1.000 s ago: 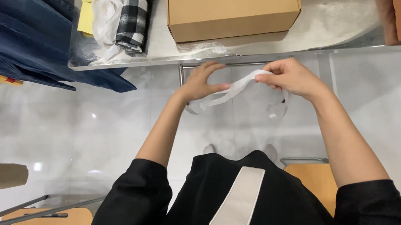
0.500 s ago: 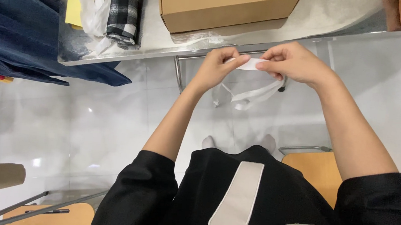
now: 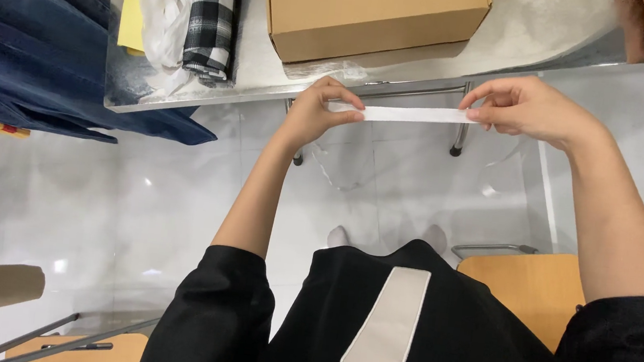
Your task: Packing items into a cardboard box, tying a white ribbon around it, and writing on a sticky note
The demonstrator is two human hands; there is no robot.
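Head view: left hand [image 3: 315, 114] and right hand [image 3: 530, 109] each pinch one end of a white strip [image 3: 409, 115], pulled flat and taut between them in the air just off the near edge of the table [image 3: 516, 33], below a cardboard box [image 3: 374, 11].

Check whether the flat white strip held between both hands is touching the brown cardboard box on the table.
Apart. In the head view the flat white strip is held taut by the left hand and right hand, below and clear of the brown cardboard box.
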